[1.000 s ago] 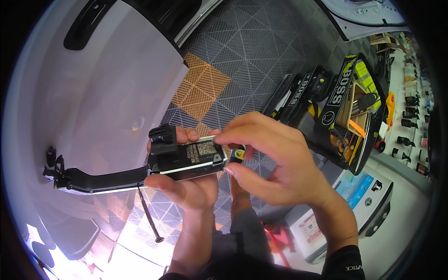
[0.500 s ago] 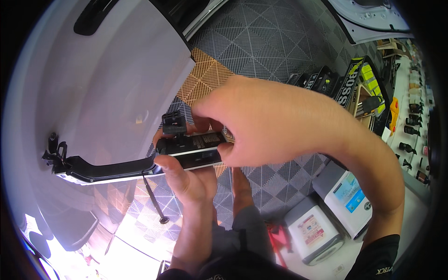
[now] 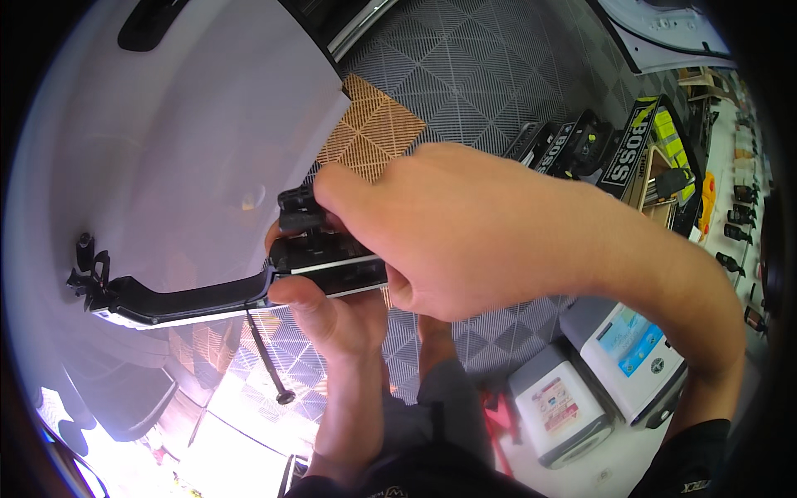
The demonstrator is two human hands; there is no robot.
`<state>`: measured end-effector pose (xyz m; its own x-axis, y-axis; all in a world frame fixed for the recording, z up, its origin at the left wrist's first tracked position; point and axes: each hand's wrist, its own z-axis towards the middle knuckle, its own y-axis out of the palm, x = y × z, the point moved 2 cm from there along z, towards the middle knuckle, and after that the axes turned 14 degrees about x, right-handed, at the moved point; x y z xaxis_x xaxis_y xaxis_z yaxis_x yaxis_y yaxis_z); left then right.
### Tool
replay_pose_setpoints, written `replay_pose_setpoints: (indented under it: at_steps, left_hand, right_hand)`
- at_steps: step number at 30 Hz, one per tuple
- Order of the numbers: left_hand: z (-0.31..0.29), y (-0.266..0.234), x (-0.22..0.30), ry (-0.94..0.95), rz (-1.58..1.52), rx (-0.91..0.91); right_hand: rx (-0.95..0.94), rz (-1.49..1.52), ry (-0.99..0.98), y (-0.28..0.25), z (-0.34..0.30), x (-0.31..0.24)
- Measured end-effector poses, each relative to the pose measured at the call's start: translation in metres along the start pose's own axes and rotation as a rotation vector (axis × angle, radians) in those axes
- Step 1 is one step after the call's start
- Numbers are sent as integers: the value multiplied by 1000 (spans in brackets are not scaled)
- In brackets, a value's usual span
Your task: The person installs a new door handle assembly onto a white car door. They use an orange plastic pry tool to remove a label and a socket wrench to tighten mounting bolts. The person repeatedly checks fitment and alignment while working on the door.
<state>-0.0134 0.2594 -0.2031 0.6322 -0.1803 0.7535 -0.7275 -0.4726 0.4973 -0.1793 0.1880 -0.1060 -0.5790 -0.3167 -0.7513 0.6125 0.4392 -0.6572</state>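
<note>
A long car door handle (image 3: 195, 300), black on the upper side with a white edge, lies across my view in front of a light car door (image 3: 207, 149). Its left end carries black hook-like parts. My left hand (image 3: 336, 324) grips the handle from below, thumb across its near edge. Over its right end, my right hand (image 3: 448, 224) closes, index finger against an upright black plastic block (image 3: 300, 209) and thumb at the near edge. What lies under the right fingers is hidden. A thin dark rod with a round end (image 3: 270, 361) hangs below the handle.
Two white-and-grey containers with labels (image 3: 560, 407) stand at lower right. Behind my right arm are black cases (image 3: 573, 149) and an open tool bag (image 3: 664, 141). A rack of small bottles (image 3: 735, 224) runs along the right edge. Patterned grey and orange tiles (image 3: 374, 120) cover the floor.
My right hand has shifted left and slightly down along the handle, its index finger now against the black block. The block has tilted a little. My left hand keeps its grip.
</note>
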Motion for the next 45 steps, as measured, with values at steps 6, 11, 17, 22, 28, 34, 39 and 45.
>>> replay_pose_setpoints:
  at_steps: [6, 11, 17, 22, 28, 34, 39, 45]
  left_hand:
    - [7, -12, -9, -88, -104, -111]
    - [17, -16, -19, -106, -229, -181]
    - [22, -8, -20, 0, -251, -311]
    - [8, -7, -26, -57, -281, -241]
    - [-3, -43, -22, -266, 5, -19]
    - [0, -51, -31, -144, -165, -134]
    - [10, -54, -37, -202, -129, -67]
    - [16, -54, -35, 8, 157, -72]
  right_hand:
    - [39, 65, 10, -1, -9, -1]
    - [86, 59, -19, 12, -15, -2]
    - [104, 117, 144, 6, -28, -3]
    - [272, 170, 52, -6, -21, -9]
    - [-68, 180, 87, -9, 14, -17]
    - [-141, 166, 344, -7, 53, -21]
    - [-43, 124, 173, 4, 53, -13]
    - [-44, 175, 13, 2, 52, -4]
